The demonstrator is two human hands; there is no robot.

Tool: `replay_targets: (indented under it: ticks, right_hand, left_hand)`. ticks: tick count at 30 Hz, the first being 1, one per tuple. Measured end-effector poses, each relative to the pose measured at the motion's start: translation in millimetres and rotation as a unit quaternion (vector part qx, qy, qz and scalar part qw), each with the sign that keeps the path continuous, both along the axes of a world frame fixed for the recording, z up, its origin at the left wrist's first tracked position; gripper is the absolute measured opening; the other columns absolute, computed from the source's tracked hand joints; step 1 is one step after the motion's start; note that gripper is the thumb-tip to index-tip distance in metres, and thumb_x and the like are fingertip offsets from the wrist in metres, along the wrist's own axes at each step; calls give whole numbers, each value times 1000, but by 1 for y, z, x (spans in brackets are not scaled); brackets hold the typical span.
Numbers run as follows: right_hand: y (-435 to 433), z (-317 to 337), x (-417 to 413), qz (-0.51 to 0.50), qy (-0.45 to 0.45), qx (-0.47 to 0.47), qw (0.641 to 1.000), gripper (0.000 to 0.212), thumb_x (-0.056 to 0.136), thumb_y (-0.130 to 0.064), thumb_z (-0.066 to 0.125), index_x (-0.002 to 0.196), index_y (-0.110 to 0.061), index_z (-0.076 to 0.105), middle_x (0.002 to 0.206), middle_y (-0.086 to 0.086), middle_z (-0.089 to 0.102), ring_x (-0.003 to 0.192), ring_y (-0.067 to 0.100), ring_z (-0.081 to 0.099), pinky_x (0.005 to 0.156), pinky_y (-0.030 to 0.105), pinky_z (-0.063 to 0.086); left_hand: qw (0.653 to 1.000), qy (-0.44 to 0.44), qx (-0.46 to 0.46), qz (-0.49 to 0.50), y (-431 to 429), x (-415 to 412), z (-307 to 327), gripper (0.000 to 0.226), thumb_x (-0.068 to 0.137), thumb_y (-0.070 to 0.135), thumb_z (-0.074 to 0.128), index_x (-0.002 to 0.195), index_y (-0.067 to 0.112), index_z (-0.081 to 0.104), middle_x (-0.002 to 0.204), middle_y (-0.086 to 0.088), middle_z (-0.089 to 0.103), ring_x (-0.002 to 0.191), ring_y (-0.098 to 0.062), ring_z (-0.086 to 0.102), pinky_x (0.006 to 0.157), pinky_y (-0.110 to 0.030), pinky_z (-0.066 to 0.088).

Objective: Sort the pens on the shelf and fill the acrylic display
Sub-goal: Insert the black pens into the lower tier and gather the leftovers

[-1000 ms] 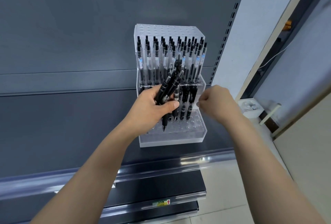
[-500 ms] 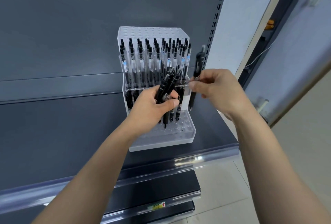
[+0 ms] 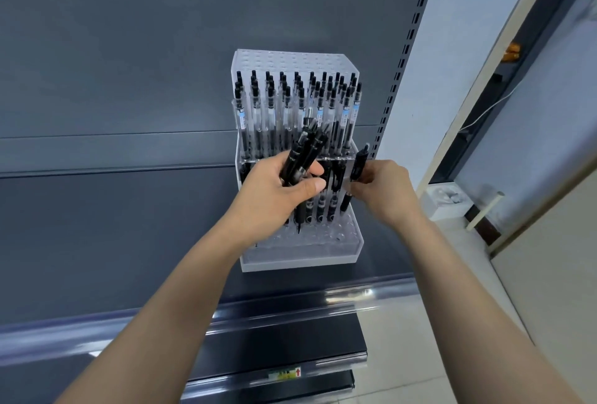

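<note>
A clear acrylic display (image 3: 300, 253) with stepped tiers of holes stands on the dark shelf. Its upper tier is packed with several clear-barrelled pens (image 3: 292, 106). A few black pens (image 3: 323, 206) stand in the lower tier. My left hand (image 3: 274, 193) grips a bundle of several black pens (image 3: 302, 158) in front of the display. My right hand (image 3: 381, 190) pinches a single black pen (image 3: 357, 171) upright at the right end of the lower tier, its tip down near the holes.
The dark grey shelf (image 3: 129, 258) has a shiny front rail (image 3: 349, 297), and lower shelves sit beneath it. A perforated upright (image 3: 407, 48) runs along the right. Beyond it are a pale wall, a doorway and a tiled floor (image 3: 436, 323).
My right hand has lowered the single black pen from beside the upper tier down to the right end of the lower tier. The left hand still holds its bundle.
</note>
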State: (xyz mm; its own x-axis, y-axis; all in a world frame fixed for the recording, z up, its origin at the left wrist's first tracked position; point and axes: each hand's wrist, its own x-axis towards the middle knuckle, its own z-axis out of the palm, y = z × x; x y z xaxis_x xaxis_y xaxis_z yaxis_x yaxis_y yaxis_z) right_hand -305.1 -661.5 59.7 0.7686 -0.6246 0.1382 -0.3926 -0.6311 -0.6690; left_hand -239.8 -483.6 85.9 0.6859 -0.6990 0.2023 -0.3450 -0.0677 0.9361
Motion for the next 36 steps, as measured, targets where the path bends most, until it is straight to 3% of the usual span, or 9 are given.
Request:
replay_targets:
  ticks: [5,12,19,22,25,29,31,33,36]
  right_hand:
    - [4,-11,3,-3,71,-4,997,21,83,-14,66,65,-12,56,68,8,58,61,24,50,47,25,37]
    - [3,-16,6,-4,89,-9,996,13,84,-16,68,75,-7,65,78,13,64,69,28,59,57,26,39]
    - [14,18,-10,-5,113,-100,989,19,85,-12,61,78,5,67,77,18,68,71,30,61,59,30,46]
    - [35,47,-16,79,22,16,997,18,87,-18,64,73,-10,70,69,8,68,58,15,57,56,25,47]
    - [57,65,-17,197,-7,182,963,9,87,-16,66,80,-17,71,74,8,67,62,8,57,63,19,50]
    - [72,62,-5,222,-33,200,954,5,85,-14,69,85,-9,71,71,3,66,58,3,54,56,15,46]
    - [80,58,1,208,-39,175,962,10,84,-13,69,85,-3,71,68,8,66,57,7,54,58,19,46]
    - [86,55,8,184,-49,151,970,14,86,-15,67,88,-1,69,79,18,69,61,14,56,64,30,49]
    - [93,50,19,133,-72,100,983,17,88,-18,65,90,-1,66,82,16,70,70,28,65,72,40,56]
  left_hand:
    - [1000,1,3,3,1,1,-3,7,86,15,66,92,18,64,56,12,45,40,-1,36,44,-11,34]
    - [1000,13,1,6,0,0,-8,11,86,15,66,95,17,63,42,18,44,37,-1,34,42,-9,34]
    - [1000,23,-14,10,3,2,-10,13,82,15,70,93,20,64,52,17,51,40,2,44,46,-7,38]
    - [998,40,-44,-5,5,2,-9,19,80,7,70,92,19,62,53,21,58,43,6,51,47,-3,37]
    - [996,44,-76,-11,10,7,-10,29,75,2,74,96,15,59,69,15,66,64,1,63,61,-11,47]
    - [995,33,-92,-2,23,14,-12,40,70,-4,76,106,4,59,92,-8,70,87,-20,68,77,-28,55]
    - [995,30,-90,-1,31,14,-12,33,71,-6,74,101,2,61,84,-1,71,79,-11,68,73,-20,54]
    - [996,25,-86,14,42,17,-11,17,76,-5,70,88,3,59,60,12,62,52,3,58,55,-8,44]
    - [994,13,-73,85,62,29,-13,12,84,8,67,80,8,55,61,0,52,40,-4,41,43,-14,37]
